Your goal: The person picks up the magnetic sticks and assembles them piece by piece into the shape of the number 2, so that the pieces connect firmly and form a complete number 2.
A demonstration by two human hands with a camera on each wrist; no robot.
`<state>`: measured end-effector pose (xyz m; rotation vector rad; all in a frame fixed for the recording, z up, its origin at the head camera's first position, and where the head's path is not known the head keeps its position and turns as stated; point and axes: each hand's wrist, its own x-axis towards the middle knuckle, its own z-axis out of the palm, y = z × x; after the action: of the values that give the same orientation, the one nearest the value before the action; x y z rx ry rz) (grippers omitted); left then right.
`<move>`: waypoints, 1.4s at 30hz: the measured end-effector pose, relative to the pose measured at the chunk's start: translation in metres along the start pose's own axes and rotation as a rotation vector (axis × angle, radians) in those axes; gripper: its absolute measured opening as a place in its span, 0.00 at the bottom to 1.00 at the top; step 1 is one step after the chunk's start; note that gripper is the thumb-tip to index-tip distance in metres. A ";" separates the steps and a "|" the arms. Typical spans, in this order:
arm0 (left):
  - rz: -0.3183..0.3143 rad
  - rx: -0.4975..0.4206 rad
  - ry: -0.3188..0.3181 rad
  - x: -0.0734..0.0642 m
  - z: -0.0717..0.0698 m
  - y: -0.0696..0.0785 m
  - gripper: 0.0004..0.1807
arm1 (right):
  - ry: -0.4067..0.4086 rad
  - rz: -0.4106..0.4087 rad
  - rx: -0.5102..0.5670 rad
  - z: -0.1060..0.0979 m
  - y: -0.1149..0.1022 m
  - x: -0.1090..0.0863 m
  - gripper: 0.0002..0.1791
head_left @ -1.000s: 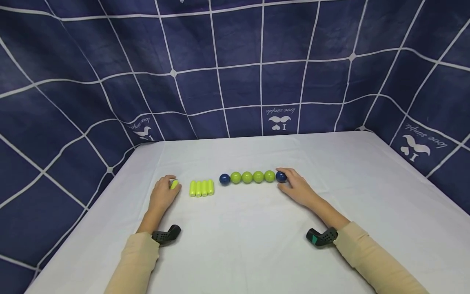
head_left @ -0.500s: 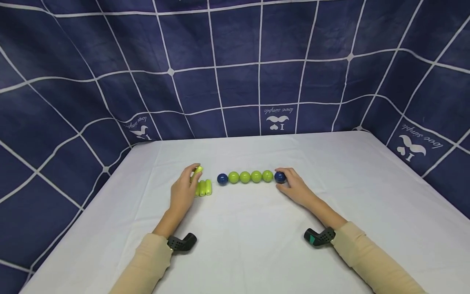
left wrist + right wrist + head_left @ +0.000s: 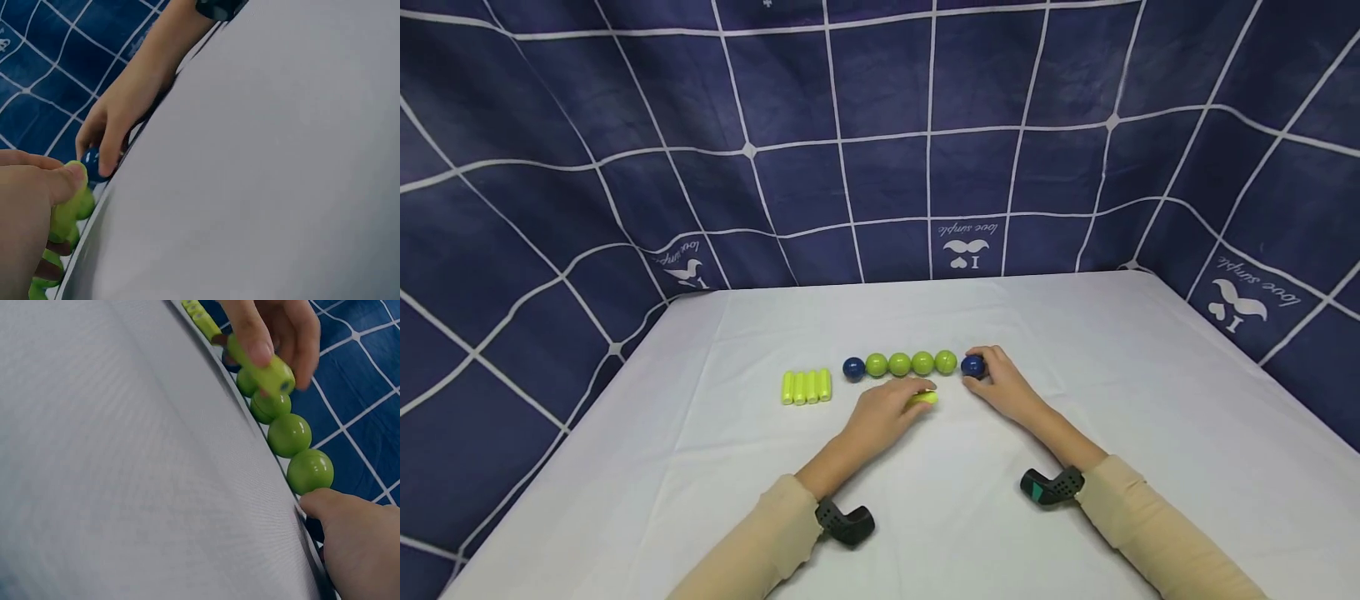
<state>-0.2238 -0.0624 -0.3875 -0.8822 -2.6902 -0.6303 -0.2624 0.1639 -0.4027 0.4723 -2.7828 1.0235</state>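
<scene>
Starting at the left, I have four yellow-green cylinders (image 3: 812,387) lying side by side on the white cloth (image 3: 970,508). Just right of them, a blue ball (image 3: 853,369) begins the row, with four green balls (image 3: 899,364) lined up after it. My left hand (image 3: 878,417) is in front of those balls, thumb and fingers pinching a fifth cylinder (image 3: 927,397), which looks lifted off the cloth in the right wrist view. At the row's right end sits a second blue ball (image 3: 973,367), just beside the last green one, with my right hand (image 3: 1013,397) curled round it, thumb on the near side.

As I judge it, the step in hand is handling the single cylinder with my left while my right steadies the end ball. The next move calls for a firm pinch, a path clear of the round balls, which could roll if bumped, and a still right hand.
</scene>
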 end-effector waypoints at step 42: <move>-0.081 -0.146 -0.125 0.004 0.003 -0.026 0.14 | -0.146 -0.069 0.151 0.010 -0.024 -0.017 0.21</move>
<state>-0.2429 -0.0774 -0.3972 -0.8784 -2.8335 -0.8240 -0.2384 0.1449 -0.3997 0.6838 -2.8021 1.2357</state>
